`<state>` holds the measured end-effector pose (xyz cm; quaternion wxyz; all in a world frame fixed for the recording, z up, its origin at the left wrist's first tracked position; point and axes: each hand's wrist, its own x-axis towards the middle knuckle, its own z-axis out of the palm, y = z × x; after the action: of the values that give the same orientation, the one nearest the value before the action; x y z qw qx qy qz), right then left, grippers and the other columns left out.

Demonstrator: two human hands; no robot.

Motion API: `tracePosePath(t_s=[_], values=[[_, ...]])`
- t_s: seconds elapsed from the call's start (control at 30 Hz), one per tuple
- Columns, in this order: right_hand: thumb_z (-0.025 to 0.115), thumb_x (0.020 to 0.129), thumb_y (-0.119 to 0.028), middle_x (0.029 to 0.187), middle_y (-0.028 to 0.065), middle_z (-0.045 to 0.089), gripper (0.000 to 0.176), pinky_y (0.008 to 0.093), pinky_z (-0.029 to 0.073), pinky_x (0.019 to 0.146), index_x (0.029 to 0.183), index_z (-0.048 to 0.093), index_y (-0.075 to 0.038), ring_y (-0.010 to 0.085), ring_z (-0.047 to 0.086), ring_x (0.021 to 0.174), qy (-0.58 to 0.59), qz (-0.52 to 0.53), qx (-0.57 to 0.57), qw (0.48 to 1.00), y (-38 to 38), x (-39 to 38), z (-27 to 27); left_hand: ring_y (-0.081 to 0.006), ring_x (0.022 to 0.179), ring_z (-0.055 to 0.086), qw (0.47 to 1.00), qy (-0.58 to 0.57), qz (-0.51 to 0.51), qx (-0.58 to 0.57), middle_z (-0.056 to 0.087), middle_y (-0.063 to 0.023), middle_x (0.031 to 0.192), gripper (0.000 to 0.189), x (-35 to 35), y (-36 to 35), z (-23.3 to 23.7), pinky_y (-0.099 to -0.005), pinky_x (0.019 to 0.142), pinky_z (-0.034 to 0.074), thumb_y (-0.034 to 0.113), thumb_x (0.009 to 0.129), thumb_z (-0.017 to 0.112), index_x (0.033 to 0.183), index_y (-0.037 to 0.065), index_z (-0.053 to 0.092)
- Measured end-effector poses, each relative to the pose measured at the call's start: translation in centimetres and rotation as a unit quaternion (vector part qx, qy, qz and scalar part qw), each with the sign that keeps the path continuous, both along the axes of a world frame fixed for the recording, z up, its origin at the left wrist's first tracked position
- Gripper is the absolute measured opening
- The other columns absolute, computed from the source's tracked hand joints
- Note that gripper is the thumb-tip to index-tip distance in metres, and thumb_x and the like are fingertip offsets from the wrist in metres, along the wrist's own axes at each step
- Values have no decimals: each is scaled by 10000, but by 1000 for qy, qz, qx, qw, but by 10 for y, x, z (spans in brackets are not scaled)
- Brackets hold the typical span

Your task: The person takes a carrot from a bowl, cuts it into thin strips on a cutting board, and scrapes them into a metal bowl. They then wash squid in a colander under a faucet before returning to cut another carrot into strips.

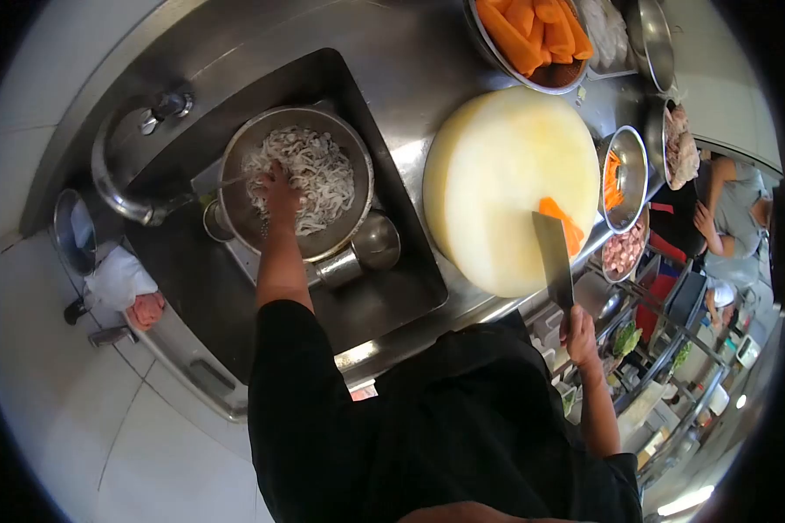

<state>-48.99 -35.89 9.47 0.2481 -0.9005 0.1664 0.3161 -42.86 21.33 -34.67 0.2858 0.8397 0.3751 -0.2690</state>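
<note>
My left hand reaches into a metal bowl in the sink, its fingers apart among thin whitish-grey strips of a food I cannot identify. A thin stream of water from the faucet runs into the bowl close to my fingers. My right hand is closed around the handle of a cleaver. Its blade rests over the edge of a thick round cutting board, beside an orange carrot piece that the blade partly hides.
Peeled carrots fill a bowl behind the board. To its right stand a bowl of cut carrot and a bowl of pinkish chopped meat. A metal ladle or cup lies in the sink. Another person is at far right.
</note>
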Motion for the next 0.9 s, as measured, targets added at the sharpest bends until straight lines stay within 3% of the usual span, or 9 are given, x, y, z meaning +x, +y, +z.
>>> tracePosePath(t_s=[0.1,0.23,0.33,0.4,0.5,0.57,0.7,0.8,0.9], values=[[283,1108,-582,584,60,520,677,306,427,472,751,513,-55,174,520,460,-5,18,4,1000,-6,-4,-3,-612,1427,304,1000,3,0,30,105,-282,1669,994,6,9,-1,-630,986,543,208,876,822,1640,276,190],[309,1124,-530,556,46,521,624,307,387,466,832,575,-47,150,500,456,-10,-18,26,999,-6,-5,-6,-423,1306,569,996,-41,34,70,517,-298,1467,894,9,27,-24,-573,983,549,218,838,850,1586,180,362],[295,1116,-560,587,55,516,633,296,419,457,800,521,-60,163,515,459,-6,-11,25,1000,-6,-3,-6,-349,1265,619,991,33,75,-102,618,-278,1365,907,18,57,-43,-531,999,548,280,827,866,1574,101,383],[296,1115,-565,587,51,513,630,293,419,452,815,523,-59,159,516,460,-6,-34,32,999,-1,-1,-5,-353,1284,607,964,37,148,-218,567,-263,1437,934,33,59,-32,-533,994,550,313,832,866,1578,67,362],[294,1118,-561,591,42,508,614,289,421,450,851,522,-57,155,515,460,3,-29,42,999,-7,-3,-7,-348,1347,555,978,61,99,-174,446,-245,1553,940,44,60,-36,-539,1018,553,376,864,836,1603,85,333],[291,1121,-551,589,40,505,600,287,422,449,881,527,-55,152,512,456,9,-27,37,999,-10,-5,-8,-359,1376,522,994,103,19,27,448,-216,1555,872,52,19,-20,-527,1037,560,390,888,806,1594,116,373],[303,1129,-514,575,42,519,581,296,416,442,939,567,-32,144,521,451,-3,-32,21,999,-2,-4,-6,-402,1291,588,988,-8,-65,141,586,-181,1439,677,39,8,-15,-549,978,584,383,911,772,1492,125,537],[307,1129,-510,565,42,525,582,300,410,438,941,574,-28,146,527,448,-16,-7,25,1000,4,-5,-6,-400,1123,686,995,84,-52,11,718,-195,1216,535,45,49,-29,-554,900,577,375,921,753,1348,68,654],[299,1123,-532,550,39,513,602,299,401,432,931,570,-30,152,517,437,-18,-4,25,1000,0,-6,-9,-385,1005,723,988,-87,-130,5,748,-216,1064,489,8,84,-58,-533,860,560,384,919,749,1225,5,699]])
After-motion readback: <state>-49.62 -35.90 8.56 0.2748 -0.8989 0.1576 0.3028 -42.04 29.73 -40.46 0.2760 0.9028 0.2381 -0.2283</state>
